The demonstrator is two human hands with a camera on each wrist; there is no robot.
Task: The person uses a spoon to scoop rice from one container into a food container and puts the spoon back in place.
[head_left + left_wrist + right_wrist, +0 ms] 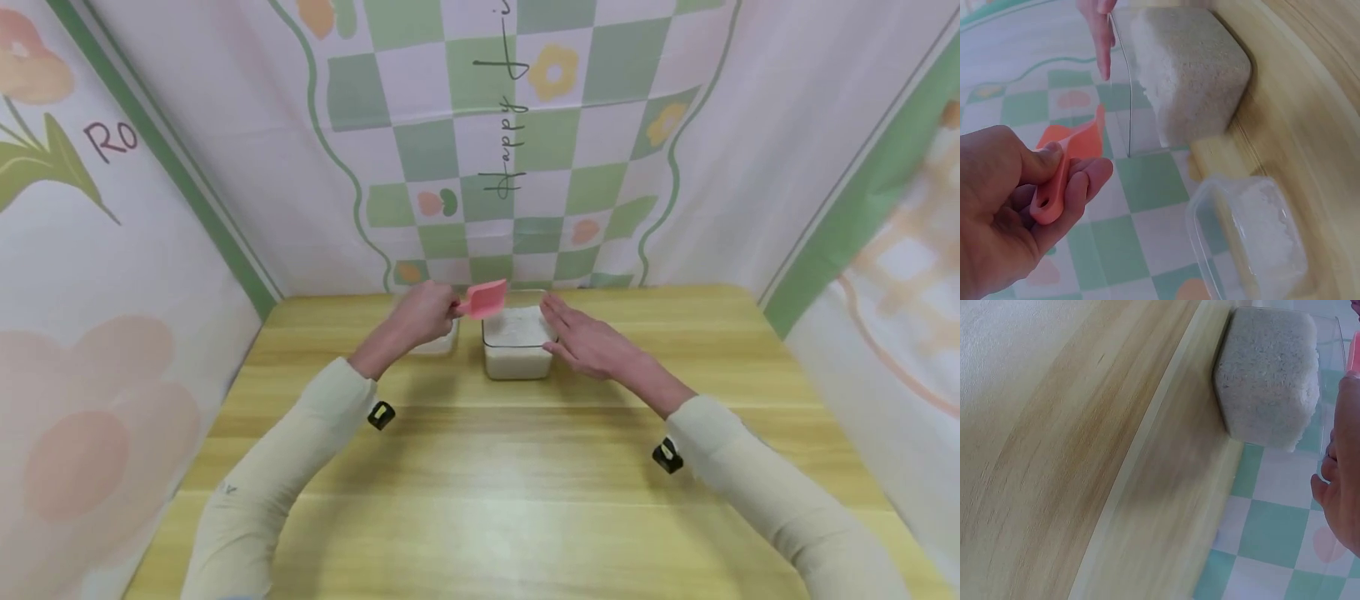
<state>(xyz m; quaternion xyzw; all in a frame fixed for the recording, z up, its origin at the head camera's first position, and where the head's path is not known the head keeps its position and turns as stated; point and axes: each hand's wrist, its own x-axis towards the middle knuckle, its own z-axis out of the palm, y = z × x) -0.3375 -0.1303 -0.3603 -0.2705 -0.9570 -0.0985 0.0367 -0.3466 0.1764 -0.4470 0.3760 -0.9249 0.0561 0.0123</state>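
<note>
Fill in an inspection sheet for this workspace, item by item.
Surface: wood-grain table, lit with a soft glare.
Job's things: pink scoop, raised off the table; glass container holding white grains; smaller clear container to its left, also holding white grains.
Clutter: nothing seen.
Hands: left hand grips the scoop's handle; right hand, fingers straight, is at the glass container's right side, exact contact unclear.
Cables: nothing seen.
Surroundings: printed fabric with green checks behind the table.
</note>
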